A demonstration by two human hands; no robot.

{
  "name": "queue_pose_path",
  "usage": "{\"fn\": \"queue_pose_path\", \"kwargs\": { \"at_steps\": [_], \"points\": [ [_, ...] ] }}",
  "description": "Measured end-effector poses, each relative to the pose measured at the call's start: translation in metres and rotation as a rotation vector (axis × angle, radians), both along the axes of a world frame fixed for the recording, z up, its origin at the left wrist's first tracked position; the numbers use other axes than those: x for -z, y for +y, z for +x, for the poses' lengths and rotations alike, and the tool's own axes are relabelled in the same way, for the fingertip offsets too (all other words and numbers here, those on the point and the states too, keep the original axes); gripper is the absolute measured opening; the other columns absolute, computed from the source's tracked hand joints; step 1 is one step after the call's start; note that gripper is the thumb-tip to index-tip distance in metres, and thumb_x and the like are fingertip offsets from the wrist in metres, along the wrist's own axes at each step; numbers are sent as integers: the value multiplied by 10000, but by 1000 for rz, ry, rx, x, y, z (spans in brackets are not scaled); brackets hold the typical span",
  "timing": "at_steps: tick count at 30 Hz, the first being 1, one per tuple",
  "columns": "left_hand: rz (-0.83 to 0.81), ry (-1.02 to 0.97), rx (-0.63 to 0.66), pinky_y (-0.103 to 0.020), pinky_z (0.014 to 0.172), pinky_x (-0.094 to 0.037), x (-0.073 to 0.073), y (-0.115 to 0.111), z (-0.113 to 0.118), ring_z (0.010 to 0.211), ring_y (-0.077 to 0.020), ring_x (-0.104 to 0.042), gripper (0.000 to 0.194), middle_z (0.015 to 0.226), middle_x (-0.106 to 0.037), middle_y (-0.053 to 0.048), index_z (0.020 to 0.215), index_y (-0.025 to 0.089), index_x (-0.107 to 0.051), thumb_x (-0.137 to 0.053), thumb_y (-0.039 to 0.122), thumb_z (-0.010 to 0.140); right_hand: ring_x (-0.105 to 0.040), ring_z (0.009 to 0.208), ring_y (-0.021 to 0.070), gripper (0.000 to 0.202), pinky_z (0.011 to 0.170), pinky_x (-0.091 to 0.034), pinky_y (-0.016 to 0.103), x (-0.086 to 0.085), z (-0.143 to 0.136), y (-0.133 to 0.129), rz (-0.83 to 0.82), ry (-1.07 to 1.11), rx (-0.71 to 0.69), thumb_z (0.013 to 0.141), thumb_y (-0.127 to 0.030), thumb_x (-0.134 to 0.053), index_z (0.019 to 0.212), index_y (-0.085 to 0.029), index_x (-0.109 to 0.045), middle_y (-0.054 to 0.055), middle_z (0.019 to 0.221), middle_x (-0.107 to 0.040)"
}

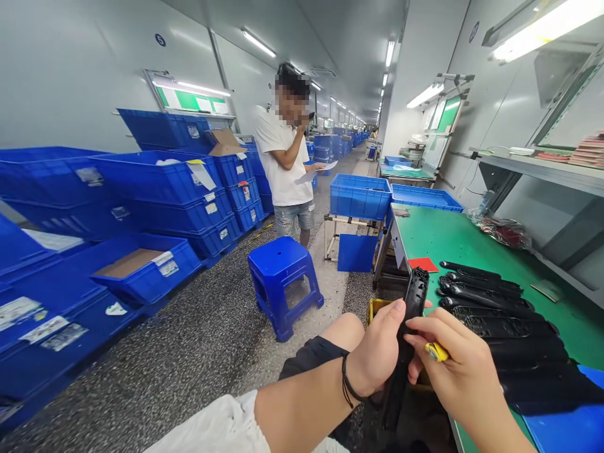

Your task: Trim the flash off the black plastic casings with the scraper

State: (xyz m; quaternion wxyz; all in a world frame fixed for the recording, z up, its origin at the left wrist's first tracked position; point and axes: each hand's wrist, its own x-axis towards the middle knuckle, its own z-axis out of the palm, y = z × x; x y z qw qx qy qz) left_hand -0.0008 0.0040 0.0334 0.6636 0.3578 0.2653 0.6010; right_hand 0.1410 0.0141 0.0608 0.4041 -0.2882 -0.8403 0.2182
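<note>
In my left hand (380, 352) is a long black plastic housing (416, 292), held tilted upward over my lap, its ribbed inner side partly showing. My fingers wrap round its lower middle. My right hand (460, 358) is closed on a small yellow-handled tool (436, 351); its working end is hidden by the fingers, which press at the housing's right edge. To the right, several similar black plastic parts (514, 324) lie in a row on the green table mat (438, 229).
A blue stool (283, 258) stands ahead on the speckled floor. Stacked blue crates (160, 179) line the left side. A person in a white shirt (285, 157) stands beyond the stool, holding paper. Blue bins (359, 196) adjoin the table's far end; a red card (423, 264) lies near its edge.
</note>
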Motion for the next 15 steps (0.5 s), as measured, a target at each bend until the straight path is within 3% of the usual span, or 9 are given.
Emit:
{"fn": "queue_pose_path", "kwargs": {
  "at_steps": [3, 10, 13, 15],
  "points": [
    [-5, 27, -54, -231, 355, -417, -2, -8, -4, 361, -125, -529, 668, 619, -654, -22, 1290, 77, -688, -528, 651, 987, -614, 487, 101, 158, 508, -558, 226, 3, -7, -8, 16, 19, 7, 1019, -196, -546, 1040, -257, -689, 8, 855, -626],
    [1, 72, -39, -225, 364, -398, 8, -12, -15, 348, -136, -486, 742, 464, -541, 32, 1328, 60, -646, -502, 699, 979, -632, 464, 112, 202, 460, -530, 226, 21, -28, -13, -239, 172, -34, 1068, -342, -523, 968, -224, -652, 8, 844, -604],
    [-16, 111, -50, -230, 357, -381, 22, -14, -15, 332, -136, -460, 707, 452, -546, 20, 1211, 64, -668, -455, 702, 993, -599, 430, 126, 256, 434, -506, 239, 26, -29, -11, -316, 198, 61, 1063, -429, -544, 972, -215, -650, -3, 751, -625],
    [-47, 86, 8, -240, 346, -356, 32, -14, -13, 315, -139, -434, 712, 436, -542, -1, 1062, 74, -677, -378, 717, 1005, -609, 471, 144, 275, 460, -505, 243, 23, -26, -11, -255, 179, 181, 1061, -438, -554, 929, -216, -649, -12, 668, -623]
  ]
}}
